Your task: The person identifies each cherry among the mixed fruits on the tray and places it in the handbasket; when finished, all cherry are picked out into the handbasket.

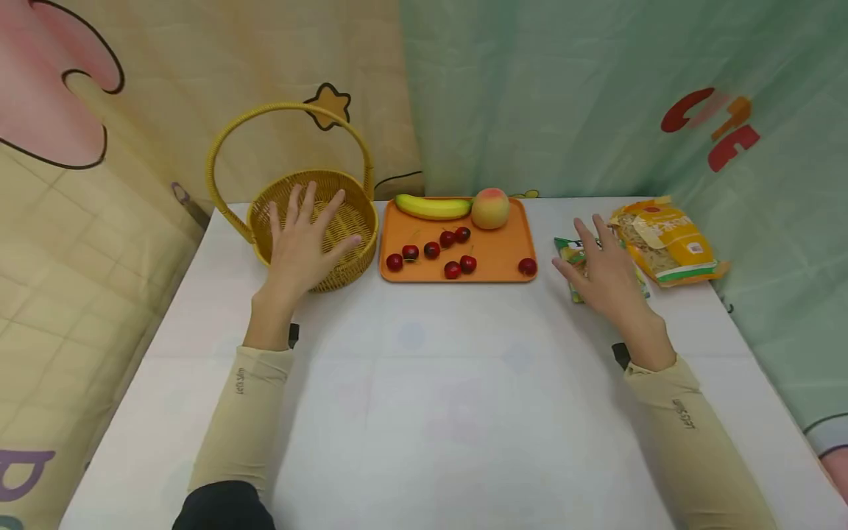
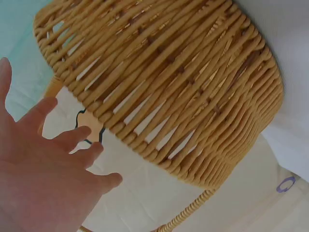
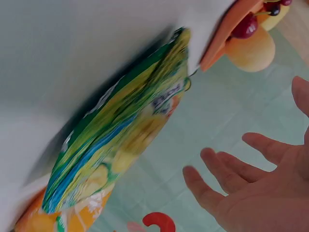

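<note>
My left hand [image 1: 299,246] hovers over the front of a yellow wicker basket [image 1: 361,254], fingers spread and holding nothing. In the left wrist view the basket's woven side [image 2: 169,87] rises beside the fingers. My right hand [image 1: 601,274] is spread above a green snack bag [image 1: 575,254], which it partly hides in the head view. The right wrist view shows that green and yellow bag [image 3: 120,130] apart from the fingers. Just right of this hand lies an orange food bag [image 1: 669,243] with a clear window.
Between the hands, an orange tray [image 1: 490,254] holds a banana [image 1: 432,207], a peach [image 1: 490,209] and several cherries [image 1: 432,250]. The basket's tall handle [image 1: 210,173] arches up at the left. Behind the white table [image 1: 424,412] hangs a printed curtain [image 1: 530,96].
</note>
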`<action>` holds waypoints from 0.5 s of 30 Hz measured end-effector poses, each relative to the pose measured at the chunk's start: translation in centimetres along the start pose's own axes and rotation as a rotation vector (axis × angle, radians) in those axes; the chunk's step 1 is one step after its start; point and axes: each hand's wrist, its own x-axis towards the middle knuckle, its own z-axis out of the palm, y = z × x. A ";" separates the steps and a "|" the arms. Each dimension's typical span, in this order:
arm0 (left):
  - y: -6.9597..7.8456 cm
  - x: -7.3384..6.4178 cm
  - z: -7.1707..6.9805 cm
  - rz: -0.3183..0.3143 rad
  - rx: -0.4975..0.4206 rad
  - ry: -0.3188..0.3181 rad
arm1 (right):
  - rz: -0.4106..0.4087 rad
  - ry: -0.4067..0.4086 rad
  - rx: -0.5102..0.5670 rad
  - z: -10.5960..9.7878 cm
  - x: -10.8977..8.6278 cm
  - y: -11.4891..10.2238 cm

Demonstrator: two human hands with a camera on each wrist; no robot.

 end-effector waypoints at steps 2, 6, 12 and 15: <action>-0.2 0.0 -0.5 0.015 -0.016 0.034 | -0.008 -0.001 0.025 0.4 0.3 -0.7; -0.5 0.0 -1.4 0.069 -0.075 0.178 | -0.012 -0.010 0.085 1.0 0.7 -1.9; -1.0 -0.1 -3.1 0.187 -0.246 0.592 | -0.029 -0.036 0.133 2.6 1.3 -3.1; -1.5 -0.2 -3.9 0.133 -0.310 0.820 | -0.035 -0.067 0.129 3.3 1.5 -3.4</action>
